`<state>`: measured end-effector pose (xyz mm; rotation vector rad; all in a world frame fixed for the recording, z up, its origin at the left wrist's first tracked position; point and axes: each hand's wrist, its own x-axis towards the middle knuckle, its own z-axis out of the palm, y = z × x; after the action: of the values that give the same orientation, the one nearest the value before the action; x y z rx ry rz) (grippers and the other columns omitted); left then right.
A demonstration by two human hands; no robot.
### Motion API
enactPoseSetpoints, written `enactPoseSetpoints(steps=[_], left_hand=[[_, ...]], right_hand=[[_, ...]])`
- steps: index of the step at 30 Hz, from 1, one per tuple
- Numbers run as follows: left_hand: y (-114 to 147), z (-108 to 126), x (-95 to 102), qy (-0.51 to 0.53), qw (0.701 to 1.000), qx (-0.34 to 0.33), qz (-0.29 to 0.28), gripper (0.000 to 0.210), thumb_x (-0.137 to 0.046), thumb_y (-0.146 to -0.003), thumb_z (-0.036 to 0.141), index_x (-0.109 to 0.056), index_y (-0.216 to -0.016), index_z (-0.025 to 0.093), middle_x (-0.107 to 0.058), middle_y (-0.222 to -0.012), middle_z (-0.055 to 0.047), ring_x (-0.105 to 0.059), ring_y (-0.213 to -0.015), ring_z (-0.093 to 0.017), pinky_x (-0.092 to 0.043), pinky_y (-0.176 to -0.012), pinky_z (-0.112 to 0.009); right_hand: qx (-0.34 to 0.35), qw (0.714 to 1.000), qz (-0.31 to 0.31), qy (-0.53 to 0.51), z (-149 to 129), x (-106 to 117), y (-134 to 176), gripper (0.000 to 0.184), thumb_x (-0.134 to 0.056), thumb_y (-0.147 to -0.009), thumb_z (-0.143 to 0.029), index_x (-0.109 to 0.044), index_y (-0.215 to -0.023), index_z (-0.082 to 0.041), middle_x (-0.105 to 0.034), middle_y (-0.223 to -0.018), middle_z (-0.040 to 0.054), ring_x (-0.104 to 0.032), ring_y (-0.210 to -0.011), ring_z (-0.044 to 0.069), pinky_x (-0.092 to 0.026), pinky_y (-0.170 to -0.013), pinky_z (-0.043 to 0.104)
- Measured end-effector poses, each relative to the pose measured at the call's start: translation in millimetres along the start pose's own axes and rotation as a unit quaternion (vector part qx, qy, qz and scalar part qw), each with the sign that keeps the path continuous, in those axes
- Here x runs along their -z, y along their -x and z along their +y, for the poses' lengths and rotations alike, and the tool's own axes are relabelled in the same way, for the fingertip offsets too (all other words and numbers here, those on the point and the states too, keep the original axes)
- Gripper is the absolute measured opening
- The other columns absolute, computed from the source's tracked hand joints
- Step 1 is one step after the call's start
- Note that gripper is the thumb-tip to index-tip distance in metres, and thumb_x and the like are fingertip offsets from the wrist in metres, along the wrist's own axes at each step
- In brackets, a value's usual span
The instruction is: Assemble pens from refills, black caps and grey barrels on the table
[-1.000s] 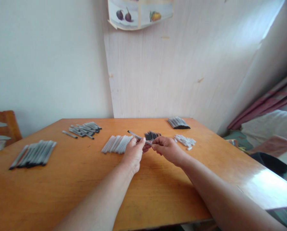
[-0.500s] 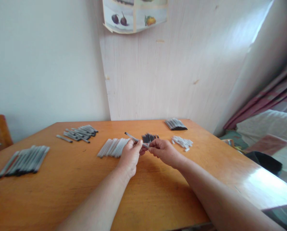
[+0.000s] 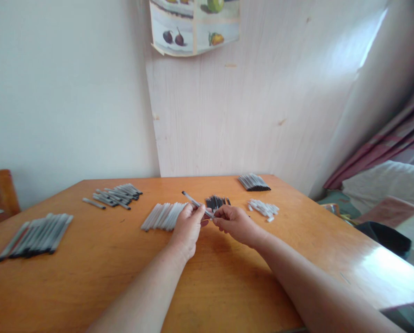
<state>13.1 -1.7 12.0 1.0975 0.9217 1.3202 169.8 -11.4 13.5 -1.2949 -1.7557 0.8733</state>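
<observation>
A pen (image 3: 190, 198) with a pale barrel and a dark end slants between my hands above the table. My left hand (image 3: 188, 226) is closed round its middle, thumb on top. At the pen's lower right end, the fingertips of my right hand (image 3: 236, 223) pinch it; any small part there is hidden by the fingers. Just left of my left hand lies a row of whitish tubes (image 3: 161, 216), partly covered by that hand. Behind my hands is a bunch of thin black pieces (image 3: 216, 201). Small white pieces (image 3: 263, 208) lie right of my right hand.
On the wooden table (image 3: 123, 268), a row of pens (image 3: 36, 235) lies at the left and a loose pile of pens (image 3: 118, 194) farther back. Clear dark-ended sticks (image 3: 253, 181) lie at the back right. A chair (image 3: 3, 189) stands at the left.
The view has tipped slightly upward, so everything sits a little lower. Both hands keep the pen between them in nearly the same pose.
</observation>
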Motion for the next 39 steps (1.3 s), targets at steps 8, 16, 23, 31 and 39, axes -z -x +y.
enactPoseSetpoints(steps=[8, 16, 23, 31, 39], left_hand=[[-1, 4, 0.4, -0.036, 0.998, -0.042, 0.0, 0.032, -0.068, -0.074, 0.046, -0.058, -0.086, 0.018, -0.069, -0.082, -0.005, -0.064, -0.072, -0.016, -0.047, -0.067, -0.028], [0, -4, 0.7, -0.168, 0.977, -0.12, -0.06, 0.021, -0.067, -0.076, 0.038, -0.067, -0.089, 0.021, -0.066, -0.07, -0.002, -0.061, -0.072, -0.017, -0.044, -0.067, -0.025], [4, -5, 0.9, -0.285, 0.935, -0.195, -0.086, 0.018, -0.064, -0.078, 0.035, -0.072, -0.089, 0.024, -0.068, -0.081, -0.005, -0.057, -0.071, -0.019, -0.04, -0.068, -0.027], [-2, -11, 8.8, -0.404, 0.878, -0.241, -0.089, 0.018, -0.059, -0.083, 0.033, -0.071, -0.09, 0.023, -0.061, -0.078, -0.004, -0.054, -0.075, -0.019, -0.036, -0.069, -0.028], [-1, -4, 13.2, -0.559, 0.773, -0.294, -0.052, 0.02, -0.054, -0.087, 0.031, -0.07, -0.097, 0.025, -0.064, -0.088, -0.005, -0.055, -0.087, -0.02, -0.037, -0.076, -0.031]], right_hand=[[-0.008, 0.999, 0.013, 0.032, -1, 6, -1, 0.027, -0.057, -0.083, -0.043, -0.06, -0.077, -0.017, -0.057, -0.063, -0.0001, -0.052, -0.056, 0.01, -0.037, -0.049, 0.021], [-0.016, 0.99, 0.117, -0.08, -9, 18, -1, 0.023, -0.055, -0.082, -0.041, -0.054, -0.075, -0.02, -0.048, -0.055, -0.0049, -0.042, -0.046, 0.008, -0.032, -0.044, 0.021], [0.032, 0.978, 0.15, -0.141, -13, 25, -1, 0.033, -0.051, -0.085, -0.051, -0.056, -0.077, -0.019, -0.053, -0.061, -0.0023, -0.044, -0.051, 0.009, -0.034, -0.048, 0.022], [0.023, 0.99, 0.124, -0.063, -1, 26, -6, 0.024, -0.054, -0.083, -0.041, -0.06, -0.078, -0.018, -0.049, -0.058, -0.0038, -0.041, -0.05, 0.008, -0.03, -0.046, 0.02], [-0.018, 0.99, 0.112, 0.081, -6, 42, -1, 0.016, -0.057, -0.077, -0.031, -0.063, -0.072, -0.017, -0.055, -0.059, -0.0024, -0.046, -0.055, 0.009, -0.032, -0.049, 0.02]])
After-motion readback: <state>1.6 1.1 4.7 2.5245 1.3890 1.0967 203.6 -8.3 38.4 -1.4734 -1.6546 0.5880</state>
